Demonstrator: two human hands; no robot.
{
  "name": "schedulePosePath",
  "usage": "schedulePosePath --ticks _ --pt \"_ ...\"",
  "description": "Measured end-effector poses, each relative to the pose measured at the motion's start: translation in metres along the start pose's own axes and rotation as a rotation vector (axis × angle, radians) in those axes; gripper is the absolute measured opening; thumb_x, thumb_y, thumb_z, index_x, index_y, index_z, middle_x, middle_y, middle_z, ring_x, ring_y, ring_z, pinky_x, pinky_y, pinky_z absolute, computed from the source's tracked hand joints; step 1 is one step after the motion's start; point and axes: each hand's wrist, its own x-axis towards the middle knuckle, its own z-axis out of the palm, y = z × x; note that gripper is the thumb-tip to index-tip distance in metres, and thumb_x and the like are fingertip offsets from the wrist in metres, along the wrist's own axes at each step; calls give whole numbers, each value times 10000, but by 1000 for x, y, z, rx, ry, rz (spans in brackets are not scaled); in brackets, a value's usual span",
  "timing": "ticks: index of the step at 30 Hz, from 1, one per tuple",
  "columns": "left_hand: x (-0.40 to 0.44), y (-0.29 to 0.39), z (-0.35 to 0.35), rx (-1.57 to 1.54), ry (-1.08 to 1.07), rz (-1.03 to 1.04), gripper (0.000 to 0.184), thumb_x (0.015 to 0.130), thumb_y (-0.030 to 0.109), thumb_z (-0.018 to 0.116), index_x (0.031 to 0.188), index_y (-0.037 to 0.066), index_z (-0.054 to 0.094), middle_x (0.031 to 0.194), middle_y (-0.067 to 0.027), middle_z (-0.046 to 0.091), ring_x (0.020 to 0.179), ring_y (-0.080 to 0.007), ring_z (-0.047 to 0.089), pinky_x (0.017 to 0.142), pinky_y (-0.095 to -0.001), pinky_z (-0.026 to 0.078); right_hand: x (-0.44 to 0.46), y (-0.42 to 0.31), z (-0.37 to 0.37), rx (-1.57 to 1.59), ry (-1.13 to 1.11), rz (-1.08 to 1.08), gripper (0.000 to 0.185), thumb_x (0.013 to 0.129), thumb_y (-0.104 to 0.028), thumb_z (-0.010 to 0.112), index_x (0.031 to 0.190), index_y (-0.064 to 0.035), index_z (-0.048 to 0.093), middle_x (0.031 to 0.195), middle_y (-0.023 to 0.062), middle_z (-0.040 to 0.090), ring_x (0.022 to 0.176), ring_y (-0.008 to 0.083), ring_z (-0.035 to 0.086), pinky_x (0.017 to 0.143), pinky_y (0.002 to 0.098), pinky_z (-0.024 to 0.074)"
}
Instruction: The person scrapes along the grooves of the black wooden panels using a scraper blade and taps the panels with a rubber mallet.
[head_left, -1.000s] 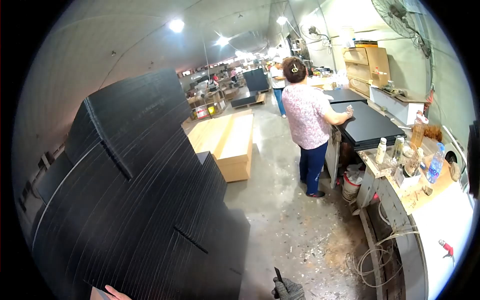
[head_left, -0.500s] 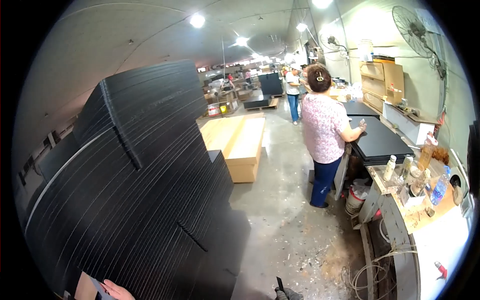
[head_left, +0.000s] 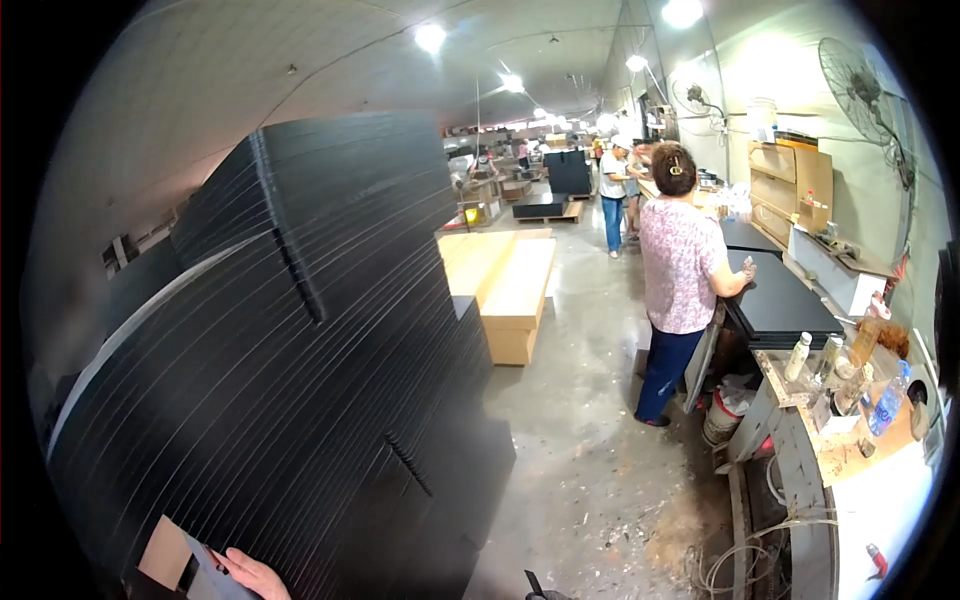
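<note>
My left hand (head_left: 252,573) is bare and reaches in at the bottom left, its fingers against a grey-edged flat piece (head_left: 208,570) beside a tan board (head_left: 165,553). Whether the fingers grip the piece is hard to tell. Only the top of my right hand (head_left: 546,595), in a dark grey glove, shows at the bottom edge, with a thin dark blade-like tool (head_left: 533,582) sticking up from it. A tall stack of black panels (head_left: 260,400) fills the left side, above and around my left hand.
A person (head_left: 685,270) in a patterned top stands at black panels (head_left: 785,295) on the right. Pale boards (head_left: 515,290) lie beyond the stack. A workbench (head_left: 800,440) holds bottles (head_left: 887,400). Hoses (head_left: 735,560) hang below. Other people (head_left: 614,195) stand farther back.
The view has turned left, so the surroundings sit farther right. My left hand and the tan board show more. My right hand has sunk lower, mostly out of the frame.
</note>
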Motion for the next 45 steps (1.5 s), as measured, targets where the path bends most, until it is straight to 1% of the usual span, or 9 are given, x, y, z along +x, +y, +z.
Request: schedulePosePath --ticks 8,12,22,24,28,31,34,37,45 --pt "1 25 -31 72 -277 -20 560 1031 335 358 1446 -32 273 1433 -276 351 1287 -364 402 1071 -402 321 13 -74 39 -197 62 -455 265 969 -305 511 904 -72 621 669 119 600 621 241 601 577 357 464" --pt "8 63 -92 -258 -509 -92 467 1011 217 430 1392 -41 354 1417 -256 387 1274 -327 425 1047 -386 344 8 -194 49 671 -225 474 294 987 -283 469 844 -59 594 636 30 554 585 162 527 554 313 430" --pt "-20 61 -194 -886 -1430 -494 200 909 46 582 1081 -15 661 973 -36 688 835 -83 579 728 -222 479 -46 -263 122 -35 127 -544 227 976 -173 459 1070 -22 600 834 102 655 664 232 639 560 329 489" --pt "-7 68 -203 -885 -1440 -589 171 908 32 574 1033 -17 679 947 -22 682 815 -71 565 711 -214 467 -38 -276 124 -321 460 -873 257 974 -136 459 1151 2 584 912 99 676 671 230 654 508 312 490" --pt "-15 55 -209 -966 -1277 -599 137 899 8 577 966 -31 690 897 -9 674 777 -57 548 692 -200 445 -41 -288 107 637 -701 77 242 955 -132 512 1148 -9 590 976 226 653 803 325 662 617 359 520" --pt "-22 38 -210 -915 -1208 -614 107 904 6 579 893 -22 682 895 -22 676 790 -65 556 705 -211 446 -47 -264 128 276 -310 -719 280 971 -197 523 1201 -50 582 1017 207 650 844 267 667 664 362 525" --pt "-7 55 -220 -1014 -1083 -759 103 930 26 561 888 20 655 944 -34 680 822 -74 563 727 -221 451 -26 -293 111 597 -894 -73 354 975 -254 531 1296 -104 546 1252 247 546 1038 392 596 802 427 502" --pt "9 51 -218 -1108 -858 -657 172 974 109 511 855 43 617 978 -64 683 757 -73 541 687 -209 433 2 -333 90 745 -451 -394 247 978 -224 477 1096 -54 611 785 106 646 658 238 631 651 338 513" --pt "31 -22 -182 -801 -598 -558 251 1005 192 481 859 -8 520 828 -98 630 787 -153 571 790 -299 451 57 -321 21 365 -503 -729 537 894 -308 592 1346 -46 469 1256 171 569 1129 325 575 957 403 462"
